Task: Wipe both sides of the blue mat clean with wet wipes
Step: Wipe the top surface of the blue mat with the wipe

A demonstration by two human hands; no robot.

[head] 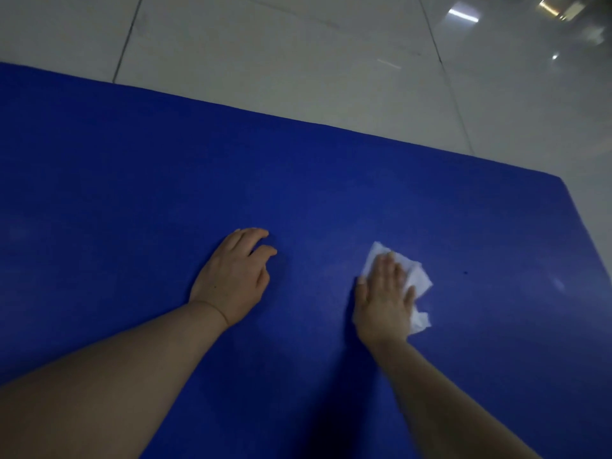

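— Our right hand presses flat on the wet wipe; our left hand rests on the blue mat, fingers loosely bent, holding nothing.

— We're wiping the top side, spread on the floor. Next, probably that dark spot.

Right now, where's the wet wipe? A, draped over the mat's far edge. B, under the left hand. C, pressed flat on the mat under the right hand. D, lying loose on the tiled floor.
C: the white wet wipe sticks out from beneath the flat fingers of the right hand on the blue mat, while the left hand rests on the bare mat with nothing under it.
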